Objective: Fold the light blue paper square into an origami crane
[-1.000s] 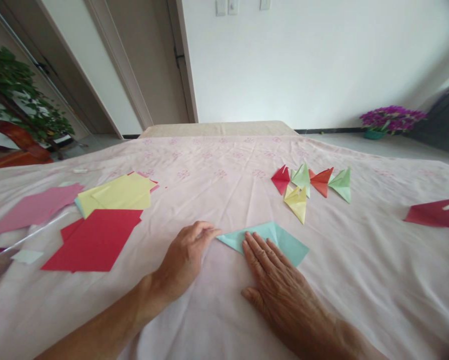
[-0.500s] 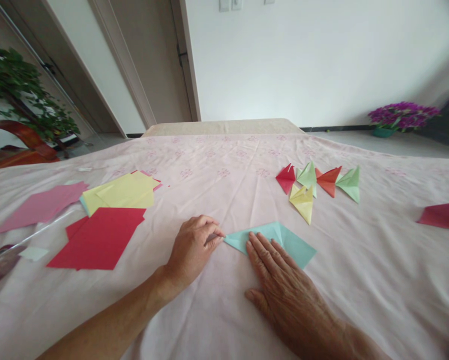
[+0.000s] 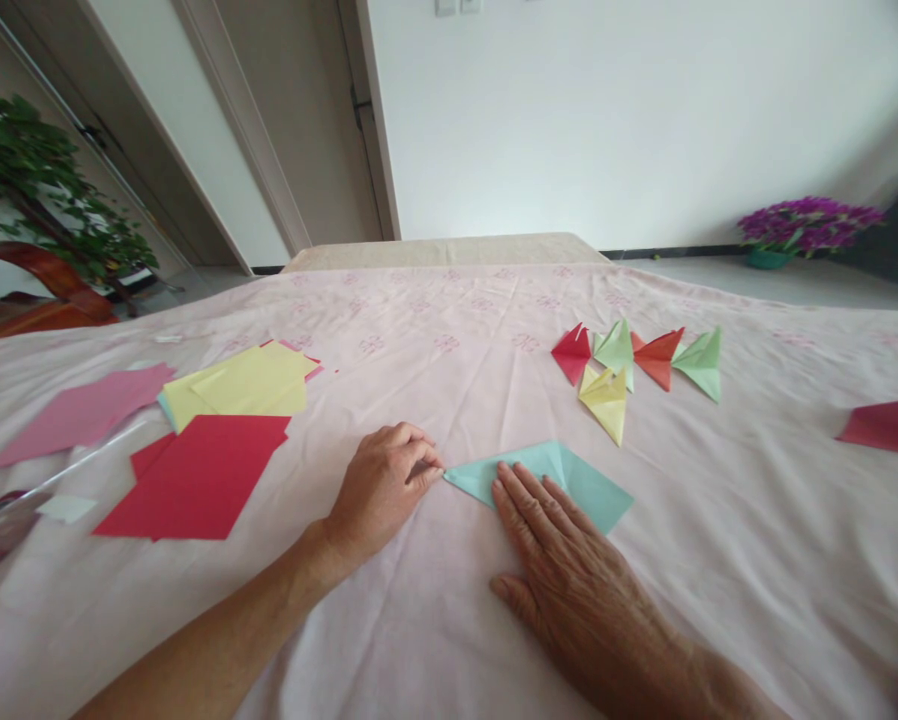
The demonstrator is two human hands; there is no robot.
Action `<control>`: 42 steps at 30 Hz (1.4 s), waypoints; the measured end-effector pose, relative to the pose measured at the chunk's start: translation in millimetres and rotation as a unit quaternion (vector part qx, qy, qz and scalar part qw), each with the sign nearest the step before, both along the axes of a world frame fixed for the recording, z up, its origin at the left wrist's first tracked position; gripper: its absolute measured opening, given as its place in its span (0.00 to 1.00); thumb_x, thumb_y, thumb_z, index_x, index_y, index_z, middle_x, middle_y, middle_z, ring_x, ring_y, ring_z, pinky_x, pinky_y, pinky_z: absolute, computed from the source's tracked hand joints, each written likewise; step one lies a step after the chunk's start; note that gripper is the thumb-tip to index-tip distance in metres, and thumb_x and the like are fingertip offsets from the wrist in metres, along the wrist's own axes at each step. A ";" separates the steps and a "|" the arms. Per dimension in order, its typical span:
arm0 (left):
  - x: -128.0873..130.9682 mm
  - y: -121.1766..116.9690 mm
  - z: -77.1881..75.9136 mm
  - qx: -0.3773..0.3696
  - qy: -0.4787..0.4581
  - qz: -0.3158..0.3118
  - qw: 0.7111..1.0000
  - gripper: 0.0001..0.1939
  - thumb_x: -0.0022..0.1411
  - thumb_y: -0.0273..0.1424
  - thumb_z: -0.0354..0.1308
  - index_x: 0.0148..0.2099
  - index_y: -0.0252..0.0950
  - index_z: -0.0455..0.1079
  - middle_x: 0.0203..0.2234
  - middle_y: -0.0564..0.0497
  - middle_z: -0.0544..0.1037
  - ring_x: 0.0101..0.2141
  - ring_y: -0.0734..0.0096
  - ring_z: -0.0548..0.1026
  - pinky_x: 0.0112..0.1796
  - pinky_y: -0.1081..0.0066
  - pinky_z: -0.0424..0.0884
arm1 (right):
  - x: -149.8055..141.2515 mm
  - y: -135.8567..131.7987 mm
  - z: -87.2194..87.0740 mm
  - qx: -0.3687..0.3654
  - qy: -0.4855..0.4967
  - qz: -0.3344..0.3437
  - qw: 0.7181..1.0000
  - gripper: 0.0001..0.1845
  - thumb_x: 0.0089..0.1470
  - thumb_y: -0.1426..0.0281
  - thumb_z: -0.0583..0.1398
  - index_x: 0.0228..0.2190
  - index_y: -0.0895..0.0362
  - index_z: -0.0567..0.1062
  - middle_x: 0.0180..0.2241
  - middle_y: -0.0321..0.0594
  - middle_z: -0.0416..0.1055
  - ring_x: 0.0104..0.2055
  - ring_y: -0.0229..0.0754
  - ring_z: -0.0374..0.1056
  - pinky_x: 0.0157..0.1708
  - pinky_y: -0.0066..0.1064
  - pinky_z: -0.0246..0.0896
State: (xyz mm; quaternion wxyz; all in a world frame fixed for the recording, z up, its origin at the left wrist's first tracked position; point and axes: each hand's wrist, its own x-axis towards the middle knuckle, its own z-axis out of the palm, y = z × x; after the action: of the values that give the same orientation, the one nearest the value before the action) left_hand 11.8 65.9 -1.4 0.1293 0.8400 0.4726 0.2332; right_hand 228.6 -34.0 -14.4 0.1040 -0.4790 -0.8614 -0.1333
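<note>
A light blue sheet of folded paper [image 3: 595, 490] lies on the cloth in front of me, shaped like a kite with its narrow tip pointing left. My left hand [image 3: 389, 485] pinches at that tip, thumb and forefinger together at its very end. Flat across the paper's middle rests my right hand [image 3: 561, 560], fingers stretched out and thumb apart on the cloth. It hides part of the paper's near edge.
Several folded paper pieces [image 3: 605, 400] in red, green, orange and yellow sit beyond my right hand. Red sheets [image 3: 194, 480], yellow sheets [image 3: 246, 385] and pink sheets [image 3: 81, 410] lie at left. A dark red paper [image 3: 888, 425] is at far right, on the pink tablecloth [image 3: 756, 560].
My left hand has shifted very slightly left at the tip. My right hand stays flat on the blue paper, and the other papers keep their places.
</note>
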 end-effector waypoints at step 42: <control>-8.9 -33.6 -7.8 0.132 0.172 -0.152 0.964 0.27 0.60 0.19 0.46 0.62 0.30 0.61 0.59 0.41 0.66 0.61 0.58 0.59 0.62 0.54 0.56 | 0.7 -1.0 0.1 -0.001 0.008 -0.001 1.000 0.33 0.57 0.63 0.56 0.59 0.69 0.60 0.61 0.58 0.57 0.62 0.56 0.56 0.56 0.47 0.61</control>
State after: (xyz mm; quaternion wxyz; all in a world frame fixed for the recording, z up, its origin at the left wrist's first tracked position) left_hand 2.9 32.3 -9.2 -0.0319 0.9390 0.3195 0.1229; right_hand 229.3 -34.9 -14.3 0.1108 -0.4809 -0.8602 -0.1286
